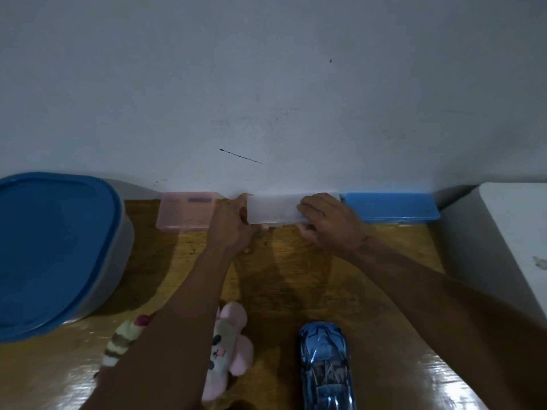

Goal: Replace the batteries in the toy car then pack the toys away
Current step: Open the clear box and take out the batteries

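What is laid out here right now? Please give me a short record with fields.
surface: wooden table against a pale wall
left hand: fingers grip the left end of the frosted box
right hand: grips its right end
row by wall: pink box, frosted box, blue box
far left: large blue-lidded container
near edge: blue toy car, pink plush toy, striped plush toy

A home, by the look of it: a varnished wooden tabletop [296, 276] against a scuffed white wall [266, 84] (a dark pen-like stroke crosses it), plush toys [233, 344] and a toy car [325, 365] at 6 o'clock, a blue-lidded plastic tub [124, 250] at 9 o'clock.
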Demonstrator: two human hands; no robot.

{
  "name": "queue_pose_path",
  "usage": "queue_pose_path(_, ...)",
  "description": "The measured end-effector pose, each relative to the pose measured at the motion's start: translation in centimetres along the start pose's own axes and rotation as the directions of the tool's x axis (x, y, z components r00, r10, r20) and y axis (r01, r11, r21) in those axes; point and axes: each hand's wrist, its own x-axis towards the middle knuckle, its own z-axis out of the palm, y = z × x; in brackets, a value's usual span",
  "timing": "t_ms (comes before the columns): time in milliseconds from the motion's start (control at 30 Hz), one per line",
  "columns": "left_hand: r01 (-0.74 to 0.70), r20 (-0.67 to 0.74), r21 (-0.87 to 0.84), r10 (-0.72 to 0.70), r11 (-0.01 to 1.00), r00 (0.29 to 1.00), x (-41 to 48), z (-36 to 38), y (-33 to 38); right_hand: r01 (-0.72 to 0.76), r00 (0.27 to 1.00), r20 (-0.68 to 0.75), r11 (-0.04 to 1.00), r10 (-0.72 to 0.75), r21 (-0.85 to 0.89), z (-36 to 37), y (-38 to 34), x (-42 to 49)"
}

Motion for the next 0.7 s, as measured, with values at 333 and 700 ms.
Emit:
queue_pose_path(333,0.004,0.04,-0.025,-0.003,1.0,0.999,0.3,-0.3,0.1,0.135,0.991,0.015,0.984,-0.134,-0.112,-0.2,0.6,1.1)
queue_pose_path(700,0.004,0.069,-0.002,-0.004,1.0,0.998,0.6,-0.6,0.2,0.167,0.986,0.02,0.982,-0.166,-0.092,-0.1,1.1,1.5)
